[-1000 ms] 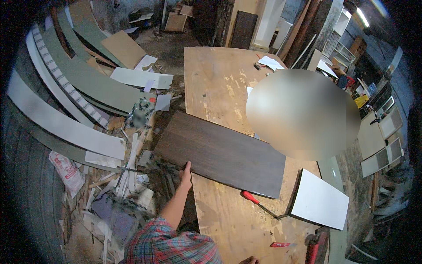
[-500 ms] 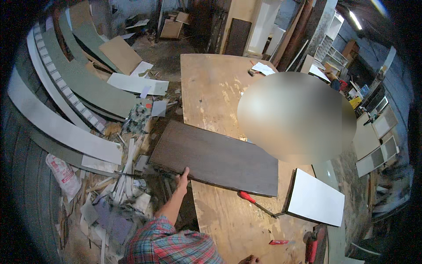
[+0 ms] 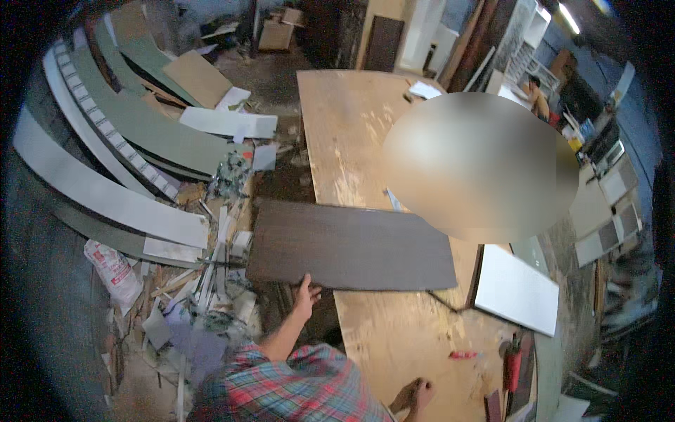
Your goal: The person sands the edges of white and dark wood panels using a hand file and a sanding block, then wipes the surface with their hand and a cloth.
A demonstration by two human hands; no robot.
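Observation:
My left hand (image 3: pixel 306 298) is closed on the near edge of a dark brown wood-grain board (image 3: pixel 351 246), its thumb lying over the top. The board rests partly on the plywood-topped worktable (image 3: pixel 380 316), and its left end sticks out past the table's left edge. My right hand (image 3: pixel 415 395) is low over the near part of the table, fingers curled in. Whether it holds something small is hidden. To its right lie a small red tool (image 3: pixel 464 355) and a larger red-handled tool (image 3: pixel 515 369). A thin dark shaft (image 3: pixel 443 302) pokes out from under the board.
A white panel (image 3: pixel 519 288) sits at the table's right edge. Curved green and white sheets (image 3: pixel 112 176) lean at the left, above a floor strewn with offcuts and a white sack (image 3: pixel 112 274). A large blurred patch hides the table's right. Another person (image 3: pixel 538 98) is at the far right.
The brown board has turned a little, its long edge now more level, and covers the red screwdriver handle seen before. My right hand has come further into view from below.

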